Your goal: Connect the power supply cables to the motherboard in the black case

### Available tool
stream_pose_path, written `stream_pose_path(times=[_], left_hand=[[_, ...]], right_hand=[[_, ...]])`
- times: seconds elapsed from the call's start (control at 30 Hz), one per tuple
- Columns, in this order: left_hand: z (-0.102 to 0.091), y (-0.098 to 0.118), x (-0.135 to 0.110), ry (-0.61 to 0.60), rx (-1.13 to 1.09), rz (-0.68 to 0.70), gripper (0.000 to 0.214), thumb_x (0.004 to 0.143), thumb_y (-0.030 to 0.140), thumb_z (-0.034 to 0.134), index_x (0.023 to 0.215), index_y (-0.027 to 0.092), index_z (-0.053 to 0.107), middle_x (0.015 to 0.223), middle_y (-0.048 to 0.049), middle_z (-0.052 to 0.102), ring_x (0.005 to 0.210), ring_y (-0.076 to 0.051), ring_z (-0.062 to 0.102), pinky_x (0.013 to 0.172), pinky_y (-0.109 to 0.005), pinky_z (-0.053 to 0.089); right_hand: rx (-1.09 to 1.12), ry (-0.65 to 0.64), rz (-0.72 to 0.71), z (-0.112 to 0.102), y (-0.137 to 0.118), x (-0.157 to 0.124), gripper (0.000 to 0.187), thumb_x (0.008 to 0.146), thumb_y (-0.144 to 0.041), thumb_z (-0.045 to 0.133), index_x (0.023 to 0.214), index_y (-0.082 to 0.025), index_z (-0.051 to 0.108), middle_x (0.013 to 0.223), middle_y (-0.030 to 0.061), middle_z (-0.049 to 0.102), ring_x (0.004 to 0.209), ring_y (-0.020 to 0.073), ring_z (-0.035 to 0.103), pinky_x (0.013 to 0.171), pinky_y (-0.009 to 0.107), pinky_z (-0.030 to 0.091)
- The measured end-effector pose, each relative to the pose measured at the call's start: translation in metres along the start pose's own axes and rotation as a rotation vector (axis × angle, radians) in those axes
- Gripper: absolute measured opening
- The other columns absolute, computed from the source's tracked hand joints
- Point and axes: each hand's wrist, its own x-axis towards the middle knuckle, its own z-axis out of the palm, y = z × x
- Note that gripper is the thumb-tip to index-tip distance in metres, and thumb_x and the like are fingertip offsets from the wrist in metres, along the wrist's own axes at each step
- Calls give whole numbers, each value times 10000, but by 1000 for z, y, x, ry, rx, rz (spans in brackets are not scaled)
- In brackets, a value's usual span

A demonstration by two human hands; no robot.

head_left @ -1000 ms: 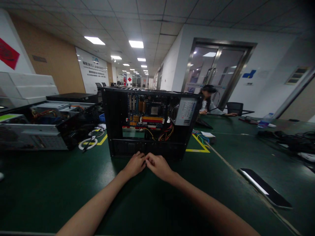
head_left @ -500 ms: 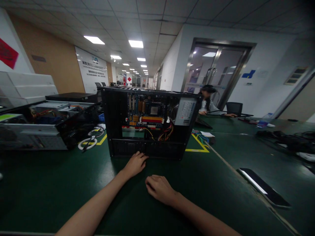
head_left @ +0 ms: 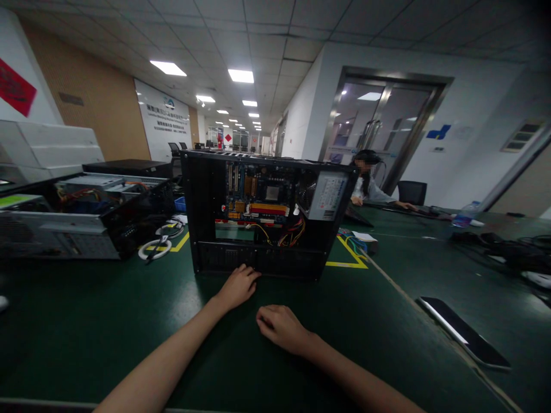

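An open black computer case [head_left: 202, 206] stands upright on the green table [head_left: 86, 321], showing a motherboard [head_left: 258, 198], coloured wires [head_left: 293, 232] and a grey power supply [head_left: 328, 198]. My left hand [head_left: 236, 287] rests on the table with its fingertips curled against the case's lower front edge. My right hand [head_left: 279, 328] lies on the mat a little nearer to me, fingers curled in a loose fist; whether anything is inside it is hidden.
A second opened computer [head_left: 64, 221] lies at the left, with white tape rolls [head_left: 154, 250] beside it. A dark flat panel [head_left: 462, 332] lies at the right. Cables [head_left: 503, 249] pile at far right. A person [head_left: 368, 180] sits at the far table.
My right hand has drawn back from the case edge, away from my left hand, and now rests nearer to me. The left hand has stayed at the case.
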Motion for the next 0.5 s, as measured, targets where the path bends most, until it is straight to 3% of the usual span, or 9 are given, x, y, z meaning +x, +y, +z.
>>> stream_pose_path(times=[0.13, 0.23, 0.5], left_hand=[[-1, 1, 0, -9, 3, -5, 318, 796, 151, 453, 1107, 190, 508, 985, -61, 543, 956, -208, 449, 844, -341, 364], [-1, 0, 0, -12, -3, 11, 319, 796, 151, 454, 1108, 185, 504, 977, -63, 542, 944, -202, 457, 847, -338, 360], [0, -1, 1, -22, -4, 16, 330, 797, 153, 447, 1122, 187, 493, 981, -65, 540, 928, -197, 476, 885, -364, 329]], right_hand=[[59, 28, -1, -6, 8, 5, 127, 813, -205, 416, 817, -176, 539, 694, -8, 545, 609, 80, 480, 562, 175, 314], [89, 99, -11, -23, 15, 13, 131, 807, -196, 422, 802, -165, 549, 674, -9, 540, 600, 78, 473, 564, 173, 316], [206, 398, 79, -112, 37, 72, 201, 824, -237, 383, 848, -149, 562, 634, -3, 564, 553, 76, 509, 560, 165, 365]])
